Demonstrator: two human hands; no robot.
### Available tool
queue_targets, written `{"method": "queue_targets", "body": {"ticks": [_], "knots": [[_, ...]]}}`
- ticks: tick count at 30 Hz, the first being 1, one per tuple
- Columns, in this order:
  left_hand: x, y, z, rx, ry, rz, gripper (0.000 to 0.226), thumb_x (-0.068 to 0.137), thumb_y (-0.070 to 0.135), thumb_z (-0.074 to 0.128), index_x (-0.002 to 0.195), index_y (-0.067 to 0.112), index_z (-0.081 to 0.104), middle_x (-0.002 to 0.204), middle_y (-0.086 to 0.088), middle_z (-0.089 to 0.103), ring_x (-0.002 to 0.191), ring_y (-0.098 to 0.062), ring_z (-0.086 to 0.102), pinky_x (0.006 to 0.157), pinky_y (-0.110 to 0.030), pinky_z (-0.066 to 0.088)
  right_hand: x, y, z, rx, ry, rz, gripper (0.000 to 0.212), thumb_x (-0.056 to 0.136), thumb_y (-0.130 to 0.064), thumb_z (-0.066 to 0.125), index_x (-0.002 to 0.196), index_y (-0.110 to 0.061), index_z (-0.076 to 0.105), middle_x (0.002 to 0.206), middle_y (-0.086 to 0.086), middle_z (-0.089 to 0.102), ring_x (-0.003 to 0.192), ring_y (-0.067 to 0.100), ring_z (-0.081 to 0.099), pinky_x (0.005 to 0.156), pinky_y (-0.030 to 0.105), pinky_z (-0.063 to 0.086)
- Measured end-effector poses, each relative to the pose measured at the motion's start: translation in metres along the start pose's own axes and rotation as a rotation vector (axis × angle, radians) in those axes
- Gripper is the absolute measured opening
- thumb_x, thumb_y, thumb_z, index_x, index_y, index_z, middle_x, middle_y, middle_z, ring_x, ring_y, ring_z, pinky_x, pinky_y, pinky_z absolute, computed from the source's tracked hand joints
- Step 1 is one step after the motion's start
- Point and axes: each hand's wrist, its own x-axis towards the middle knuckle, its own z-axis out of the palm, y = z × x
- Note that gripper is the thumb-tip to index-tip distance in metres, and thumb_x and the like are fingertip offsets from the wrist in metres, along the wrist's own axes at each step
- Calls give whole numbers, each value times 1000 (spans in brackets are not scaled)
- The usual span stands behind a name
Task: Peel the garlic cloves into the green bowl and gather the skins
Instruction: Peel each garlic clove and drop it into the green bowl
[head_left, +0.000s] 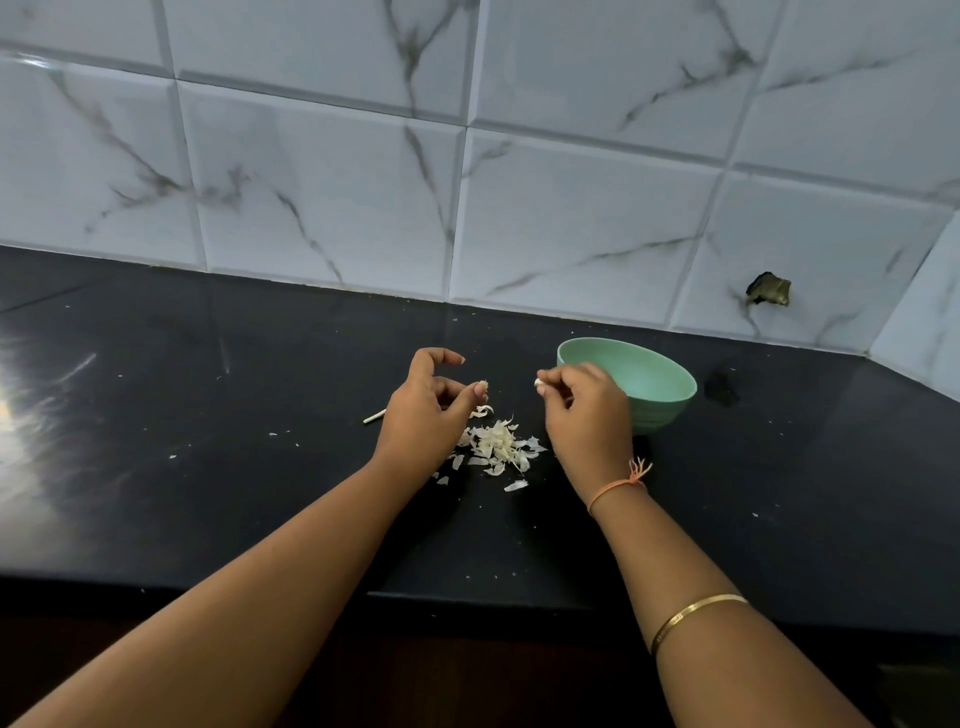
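Garlic clove (539, 383), small and whitish, sits at the fingertips of the right hand (587, 410), pinched at the tips with the other fingers curled in. Too small to tell if all the skin is off. Main risk, as I judge it: the clove is held only by its end and hangs over bare black countertop (208, 415), not over the green bowl (667, 405), so a slip or an early release likely drops it on the counter or into the pile of skins (496, 447) lying below and between the hands, where it would be hard to pick out from the flakes. Second risk: the hand must travel right and back to reach the bowl, which is just behind it and partly hidden by it. A knock on the rim could shift or tip the light-looking bowl. Third: the skins are thin and loose, with several stray flakes already apart from the pile, so a quick sweep or arm movement could scatter them further and make gathering slower. The left hand (426, 410) pinches a scrap of skin (483, 385) between thumb and a fingertip, its other fingers loosely curled above. Scrap and clove are near but apart, with a clear gap between the hands. A short pale stem piece (374, 417) lies on the counter just left of the left hand. The bowl's contents cannot be seen from here.
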Motion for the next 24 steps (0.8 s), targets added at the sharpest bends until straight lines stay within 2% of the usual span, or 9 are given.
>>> {"method": "queue_targets", "body": {"ticks": [3, 4, 7, 8, 11, 15, 17, 19, 24], "knots": [[0, 1, 0, -3, 2, 5, 30, 90, 31, 62, 111, 27, 41, 80, 9, 71, 79, -3, 66, 59, -2, 43, 9, -10, -3, -165, 184, -233, 8, 78, -1, 60, 74, 0, 67, 73, 12, 62, 66, 28, 60, 56, 26, 44], [0, 1, 0, -4, 6, 11, 30, 90, 30, 62, 111, 26, 41, 80, 8, 71, 79, -4, 66, 59, -2, 43, 10, -9, -3, -251, 137, -266, 9, 78, 0, 59, 74, 0, 66, 73, 12, 62, 66, 29, 59, 56, 26, 43], [0, 1, 0, 3, 11, 16, 29, 90, 29, 62, 110, 26, 42, 80, 6, 71, 78, -6, 65, 60, -3, 43, -1, 0, 1, -546, -458, -51, 21, 83, 4, 49, 92, -4, 66, 96, 12, 62, 90, 31, 59, 69, 29, 44], [0, 1, 0, 8, 12, 19, 29, 90, 29, 62, 110, 26, 42, 81, 6, 71, 78, -6, 65, 60, -2, 42, -4, 6, 3, -557, -562, 30, 23, 84, 3, 48, 96, -5, 66, 101, 12, 62, 95, 31, 59, 74, 31, 47], [-1, 0, 0, 24, 2, 25, 29, 90, 27, 63, 110, 25, 43, 80, 7, 70, 78, -2, 63, 61, -1, 41, -10, 14, 6, -440, -475, 50, 21, 85, 3, 48, 93, -4, 66, 99, 10, 61, 93, 28, 58, 74, 33, 48], [-1, -1, 1, 52, -34, 50, 27, 88, 21, 66, 107, 24, 46, 78, 12, 69, 77, 1, 62, 63, -3, 43, -13, 15, 8, 29, -226, 241, 10, 84, -1, 60, 85, -6, 69, 80, 2, 66, 74, 12, 61, 65, 16, 44], [-1, -2, 2, 55, -68, 67, 29, 87, 17, 67, 107, 24, 47, 81, 14, 69, 78, 3, 63, 66, -6, 46, -14, 12, 6, 236, -229, 330, 10, 84, -1, 61, 85, -8, 68, 72, -5, 64, 67, 4, 59, 65, 12, 49], [-1, -3, 2, 59, -98, 87, 32, 85, 15, 69, 107, 25, 47, 85, 14, 71, 78, 4, 64, 70, -9, 49, -13, 10, 5, 391, -250, 390, 13, 85, 0, 60, 86, -11, 67, 70, -5, 63, 64, 4, 59, 67, 18, 53], [-2, -1, 3, 60, -118, 127, 34, 83, 15, 72, 106, 23, 48, 84, 15, 72, 74, 0, 66, 69, -14, 51, -15, 1, 8, 537, -319, 383, 13, 86, 1, 59, 93, -8, 66, 74, 3, 66, 61, 3, 60, 64, 17, 54]]}}
